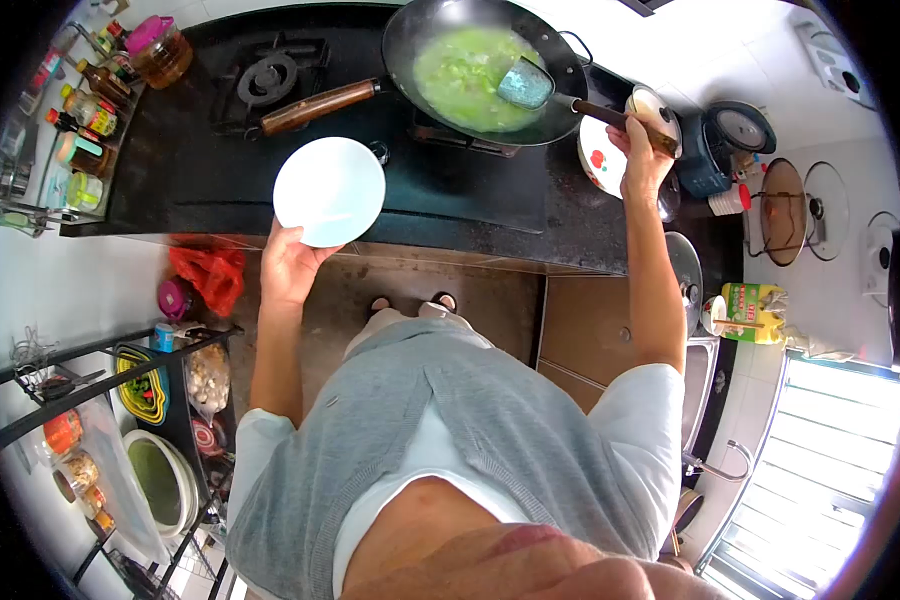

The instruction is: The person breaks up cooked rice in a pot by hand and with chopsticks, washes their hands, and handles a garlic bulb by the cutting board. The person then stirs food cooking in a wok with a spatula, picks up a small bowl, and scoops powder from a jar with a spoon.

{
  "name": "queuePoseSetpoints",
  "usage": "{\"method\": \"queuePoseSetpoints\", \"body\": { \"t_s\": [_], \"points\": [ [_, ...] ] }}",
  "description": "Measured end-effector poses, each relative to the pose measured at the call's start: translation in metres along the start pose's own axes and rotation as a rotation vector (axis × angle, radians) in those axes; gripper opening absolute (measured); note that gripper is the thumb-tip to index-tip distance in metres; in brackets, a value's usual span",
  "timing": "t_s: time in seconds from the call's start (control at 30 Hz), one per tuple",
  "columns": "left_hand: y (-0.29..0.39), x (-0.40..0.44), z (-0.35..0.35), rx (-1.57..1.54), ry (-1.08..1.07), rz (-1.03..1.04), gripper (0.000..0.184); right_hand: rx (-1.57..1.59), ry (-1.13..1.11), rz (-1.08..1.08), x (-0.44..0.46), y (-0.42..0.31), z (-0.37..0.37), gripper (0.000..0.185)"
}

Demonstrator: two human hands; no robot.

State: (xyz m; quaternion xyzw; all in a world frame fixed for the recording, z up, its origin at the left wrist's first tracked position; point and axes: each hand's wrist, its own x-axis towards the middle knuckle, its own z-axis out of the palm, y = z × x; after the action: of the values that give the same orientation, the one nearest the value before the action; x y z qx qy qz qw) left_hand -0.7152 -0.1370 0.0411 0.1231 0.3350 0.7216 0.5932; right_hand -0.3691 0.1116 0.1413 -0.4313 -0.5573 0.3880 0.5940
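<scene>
In my left hand [288,262] is a white bowl [328,190], gripped at its near edge over the front of the black counter. Its inside faces up and holds nothing I can see. My right hand [642,155] is closed round the dark wooden handle of a spatula [526,84]. The spatula's metal blade rests in the wok [402,60], partly in a pale green soup with leafy pieces [465,65]. The wok sits over the right burner, its wooden handle [320,107] pointing left.
A bare gas burner [268,80] lies left of the wok. Bottles [95,110] fill a rack at far left. A floral-patterned bowl [600,160] stands by my right hand. A black rice cooker [705,150] and pot lids are further right, with a yellow-green oil jug [750,312] near the sink.
</scene>
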Motion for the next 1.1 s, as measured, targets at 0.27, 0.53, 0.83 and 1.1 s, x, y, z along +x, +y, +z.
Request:
{"method": "queuePoseSetpoints", "body": {
  "t_s": [0.27, 0.53, 0.83, 1.1],
  "points": [
    [-0.002, 0.007, 0.034, 0.077, -0.083, -0.015, 0.059, 0.050, 0.034, -0.026, 0.002, -0.008, -0.017, 0.014],
    [-0.011, 0.019, 0.050, 0.117, -0.102, -0.017, 0.053, 0.206, 0.088, 0.051, 0.008, -0.044, -0.030, 0.020],
    [-0.029, 0.017, 0.047, 0.129, -0.103, -0.084, 0.054, -0.031, -0.124, -0.022, 0.009, -0.014, -0.010, 0.010],
    [-0.026, 0.010, 0.042, 0.135, -0.047, -0.058, 0.057, 0.012, -0.043, -0.011, 0.010, -0.013, -0.014, 0.010]
  ]
}}
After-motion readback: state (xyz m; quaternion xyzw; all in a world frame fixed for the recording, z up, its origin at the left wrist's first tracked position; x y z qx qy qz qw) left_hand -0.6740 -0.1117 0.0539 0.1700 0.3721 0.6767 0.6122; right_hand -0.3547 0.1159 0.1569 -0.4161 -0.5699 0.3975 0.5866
